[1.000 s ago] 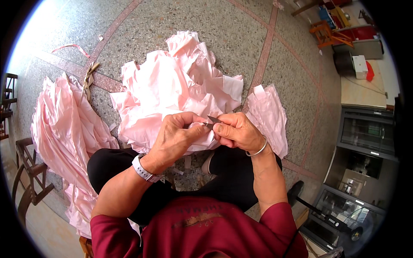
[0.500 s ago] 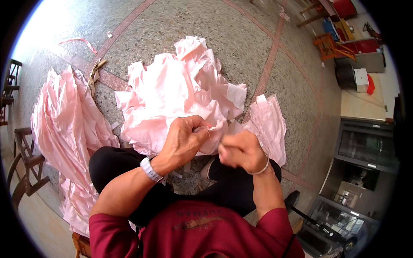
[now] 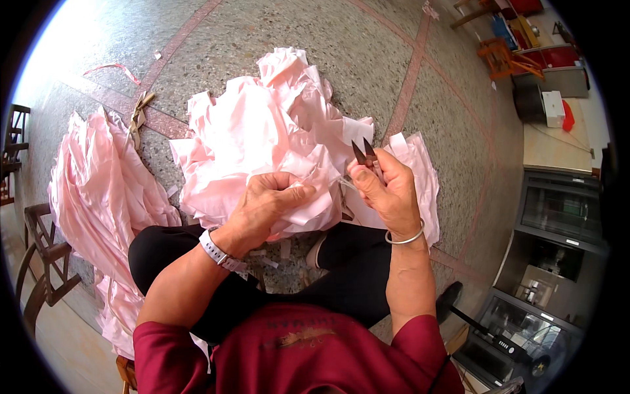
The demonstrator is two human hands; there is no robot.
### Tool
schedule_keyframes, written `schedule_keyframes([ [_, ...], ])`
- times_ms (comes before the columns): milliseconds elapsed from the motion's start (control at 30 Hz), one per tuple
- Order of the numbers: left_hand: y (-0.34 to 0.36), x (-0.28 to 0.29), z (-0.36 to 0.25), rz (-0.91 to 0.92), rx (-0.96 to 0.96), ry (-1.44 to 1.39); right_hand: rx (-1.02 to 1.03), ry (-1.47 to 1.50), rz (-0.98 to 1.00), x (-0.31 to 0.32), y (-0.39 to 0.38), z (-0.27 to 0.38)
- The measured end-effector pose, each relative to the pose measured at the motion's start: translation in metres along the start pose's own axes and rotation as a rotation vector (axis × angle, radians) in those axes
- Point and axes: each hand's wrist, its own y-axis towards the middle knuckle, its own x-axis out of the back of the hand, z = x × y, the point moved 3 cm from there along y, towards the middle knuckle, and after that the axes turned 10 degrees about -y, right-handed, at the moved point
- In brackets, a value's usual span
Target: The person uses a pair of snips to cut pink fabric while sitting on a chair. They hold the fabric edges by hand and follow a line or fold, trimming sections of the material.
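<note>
A large heap of pale pink fabric (image 3: 256, 131) lies in front of me. At its near edge my left hand (image 3: 272, 200) pinches a fold of the cloth between thumb and fingers. To the right, my right hand (image 3: 387, 184) is closed round a pair of thread snips (image 3: 364, 153), their two dark pointed blades apart and pointing away from me. Thin pale threads (image 3: 346, 183) run between the right fingers and the cloth. The snips' handles are mostly hidden in my palm.
More pink fabric hangs at the left (image 3: 108, 190), beside a wooden chair (image 3: 49, 253). A smaller pink pile (image 3: 420, 187) lies right of my right hand. A beige strip (image 3: 139, 118) and a red ribbon (image 3: 115, 67) lie on the floor. Dark cabinets (image 3: 558, 210) stand at the right.
My right hand has turned upward and moved slightly right and away from me; the snips' blades now show. My left hand has shifted slightly left, still pinching the fabric.
</note>
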Motion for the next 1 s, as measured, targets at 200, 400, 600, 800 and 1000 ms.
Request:
schedule_keyframes([
  [200, -0.004, -0.006, -0.001, 0.037, 0.045, -0.082, 0.073, -0.108, 0.001, -0.020, 0.000, -0.004],
  [400, -0.012, -0.014, -0.008, 0.082, 0.076, -0.059, 0.033, -0.311, 0.103, -0.028, 0.004, -0.001],
  [600, -0.008, -0.008, -0.001, 0.108, 0.034, -0.111, 0.101, -0.181, -0.071, -0.027, 0.005, -0.004],
  [800, -0.012, -0.008, -0.006, 0.104, 0.021, -0.097, 0.147, -0.285, -0.030, -0.020, -0.005, 0.006],
  [1000, -0.010, -0.009, -0.006, 0.105, -0.052, 0.107, 0.307, -0.428, -0.114, -0.037, -0.001, 0.004],
])
